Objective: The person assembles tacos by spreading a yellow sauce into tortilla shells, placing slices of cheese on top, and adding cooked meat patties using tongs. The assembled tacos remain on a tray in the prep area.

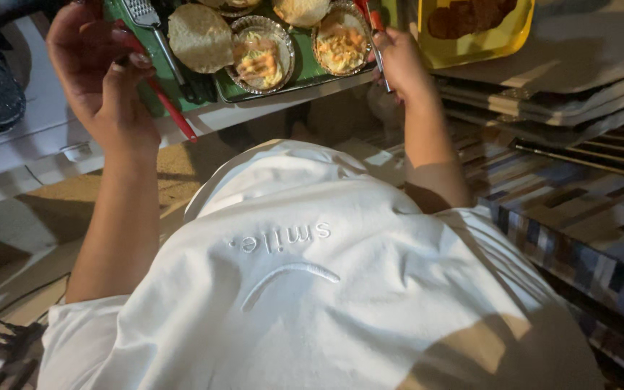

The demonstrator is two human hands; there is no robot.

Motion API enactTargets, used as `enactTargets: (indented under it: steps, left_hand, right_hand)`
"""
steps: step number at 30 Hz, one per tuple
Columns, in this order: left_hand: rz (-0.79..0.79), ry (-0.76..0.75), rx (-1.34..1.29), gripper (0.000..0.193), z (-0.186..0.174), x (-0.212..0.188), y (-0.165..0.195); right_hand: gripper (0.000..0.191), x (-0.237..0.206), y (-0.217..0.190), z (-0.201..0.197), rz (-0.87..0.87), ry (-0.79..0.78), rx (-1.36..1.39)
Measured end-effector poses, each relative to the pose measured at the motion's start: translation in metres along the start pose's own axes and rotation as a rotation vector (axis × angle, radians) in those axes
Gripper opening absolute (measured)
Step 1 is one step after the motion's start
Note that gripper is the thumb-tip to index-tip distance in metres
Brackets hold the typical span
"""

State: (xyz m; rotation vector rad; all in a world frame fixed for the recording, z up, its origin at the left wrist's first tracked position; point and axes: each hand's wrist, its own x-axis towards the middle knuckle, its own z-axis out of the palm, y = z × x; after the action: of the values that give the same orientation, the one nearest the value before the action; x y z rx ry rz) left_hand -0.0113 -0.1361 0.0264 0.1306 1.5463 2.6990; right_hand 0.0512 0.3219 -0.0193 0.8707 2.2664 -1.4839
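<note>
Two foil cups [258, 54] on the green tray [305, 72] at twelve o'clock are already filled; one flat bread [198, 36] lies beside them. Left hand [99, 65] clasps a red-handled tool [167, 108]; right hand [399, 61] pinches a metal utensil [378, 54].

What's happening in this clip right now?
A person in a white shirt stands over a green tray of filled foil tart cups. The left hand grips a red-handled utensil; the right hand holds a thin metal utensil at the tray's edge. A yellow tray sits to the right.
</note>
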Motion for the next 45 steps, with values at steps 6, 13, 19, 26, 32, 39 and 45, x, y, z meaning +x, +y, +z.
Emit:
enactTargets:
  steps: [6, 13, 19, 26, 32, 39, 45]
  left_hand:
    - [0.004, -0.005, -0.030, 0.043, -0.006, 0.002, 0.001]
    - [0.023, 0.020, -0.073, 0.046, -0.013, 0.001, 0.001]
    - [0.025, 0.022, -0.100, 0.046, -0.009, 0.004, -0.002]
    - [0.020, 0.009, -0.080, 0.043, 0.007, 0.007, -0.010]
    - [-0.003, -0.010, -0.066, 0.043, 0.017, 0.007, -0.013]
    - [-0.005, -0.022, -0.053, 0.043, 0.015, 0.007, -0.023]
    - [-0.004, 0.048, -0.027, 0.046, 0.020, 0.004, -0.033]
  right_hand:
    - [0.027, -0.017, -0.025, 0.001, 0.002, 0.054, -0.177]
    - [0.031, -0.033, -0.035, -0.014, -0.095, 0.173, -0.650]
    - [0.031, -0.031, -0.045, -0.010, -0.356, 0.304, -0.699]
    - [0.043, -0.005, -0.041, 0.005, -0.543, 0.408, -0.715]
    - [0.065, 0.010, -0.009, 0.013, -0.449, 0.448, -0.795]
    - [0.066, 0.014, 0.007, 0.010, -0.312, 0.340, -0.749]
    - [0.066, -0.015, -0.031, 0.006, -0.633, 0.455, -0.835]
